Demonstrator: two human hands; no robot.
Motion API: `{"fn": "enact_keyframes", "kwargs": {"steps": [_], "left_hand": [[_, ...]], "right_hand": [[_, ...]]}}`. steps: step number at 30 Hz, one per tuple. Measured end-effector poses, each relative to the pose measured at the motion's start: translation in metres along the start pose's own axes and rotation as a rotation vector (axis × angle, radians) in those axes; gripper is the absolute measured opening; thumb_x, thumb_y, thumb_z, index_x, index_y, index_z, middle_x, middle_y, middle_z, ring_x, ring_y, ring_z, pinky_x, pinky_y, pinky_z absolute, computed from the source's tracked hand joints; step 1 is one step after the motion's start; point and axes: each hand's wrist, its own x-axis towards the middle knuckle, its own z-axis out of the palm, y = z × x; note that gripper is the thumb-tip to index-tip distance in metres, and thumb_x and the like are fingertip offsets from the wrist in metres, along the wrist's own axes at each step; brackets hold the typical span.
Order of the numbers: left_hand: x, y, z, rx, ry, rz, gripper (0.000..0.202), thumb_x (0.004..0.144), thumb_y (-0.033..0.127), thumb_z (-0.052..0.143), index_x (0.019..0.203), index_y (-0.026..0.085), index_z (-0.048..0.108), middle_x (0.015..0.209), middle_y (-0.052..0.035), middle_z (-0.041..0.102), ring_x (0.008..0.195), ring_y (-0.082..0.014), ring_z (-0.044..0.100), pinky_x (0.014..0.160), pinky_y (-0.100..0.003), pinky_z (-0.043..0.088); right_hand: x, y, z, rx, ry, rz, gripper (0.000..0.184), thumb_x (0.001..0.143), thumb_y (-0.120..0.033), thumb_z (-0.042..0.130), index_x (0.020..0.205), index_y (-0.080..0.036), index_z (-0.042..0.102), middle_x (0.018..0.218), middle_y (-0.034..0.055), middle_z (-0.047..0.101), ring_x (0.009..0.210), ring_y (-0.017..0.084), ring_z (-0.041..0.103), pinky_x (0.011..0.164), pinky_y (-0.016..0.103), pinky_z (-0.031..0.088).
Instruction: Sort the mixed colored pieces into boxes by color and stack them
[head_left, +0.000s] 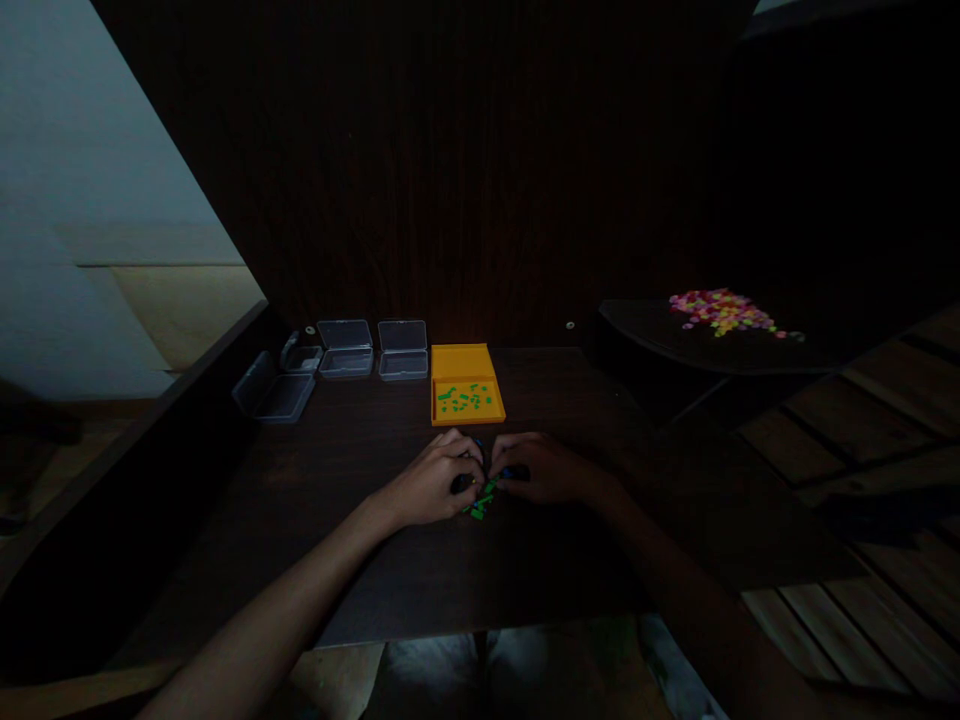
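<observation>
My left hand [442, 482] rests low over the dark desk with its fingers curled and pinched together. Facing it, my right hand [541, 468] is closed in the same way, its fingertips almost meeting the left ones. What the fingers hold is too dark and small to make out; a bit of blue shows near each hand. Right below the fingertips lies a small heap of green plastic pieces [480, 508], partly covered by the hands. Just beyond the hands stands an open yellow box [459, 362] with several green pieces [465, 398] scattered in its tray.
Several clear plastic cases with raised lids stand at the back left, among them one case [403, 362] beside the yellow box and another [289, 398] near the side panel. On a raised shelf [637, 325] at right lies a pile of pink, red and yellow pieces [724, 310].
</observation>
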Motion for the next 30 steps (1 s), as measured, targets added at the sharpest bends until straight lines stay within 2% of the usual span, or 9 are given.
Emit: {"fn": "enact_keyframes", "kwargs": {"steps": [14,22,30], "left_hand": [[-0.0010,-0.0051,-0.0004,0.014,0.001,-0.007,0.012,0.083,0.019,0.063,0.090,0.021,0.072,0.101,-0.0050,0.063,0.101,-0.0205,0.053,0.093,-0.034,0.043],[-0.0006,-0.0048,0.0012,-0.007,0.006,-0.014,0.007,0.083,0.018,0.062,0.086,0.019,0.068,0.097,-0.0049,0.063,0.097,-0.0196,0.051,0.091,-0.034,0.043],[0.0006,-0.0024,-0.0008,-0.030,0.057,0.002,0.009,0.084,0.018,0.058,0.084,0.019,0.067,0.090,-0.0046,0.064,0.094,-0.0190,0.053,0.088,-0.033,0.043]], "right_hand": [[0.0002,-0.0011,0.0010,0.039,-0.065,-0.027,0.014,0.086,-0.015,0.064,0.096,-0.018,0.074,0.096,0.0061,0.069,0.088,0.016,0.065,0.085,0.029,0.050],[0.0007,-0.0020,0.0030,0.041,-0.031,-0.030,0.012,0.087,-0.017,0.063,0.094,-0.019,0.073,0.095,0.0058,0.068,0.088,0.016,0.065,0.083,0.029,0.049],[-0.0019,-0.0050,0.0061,-0.122,-0.026,0.008,0.013,0.088,-0.016,0.060,0.092,-0.020,0.071,0.092,0.0039,0.068,0.081,0.015,0.064,0.075,0.026,0.047]]}}
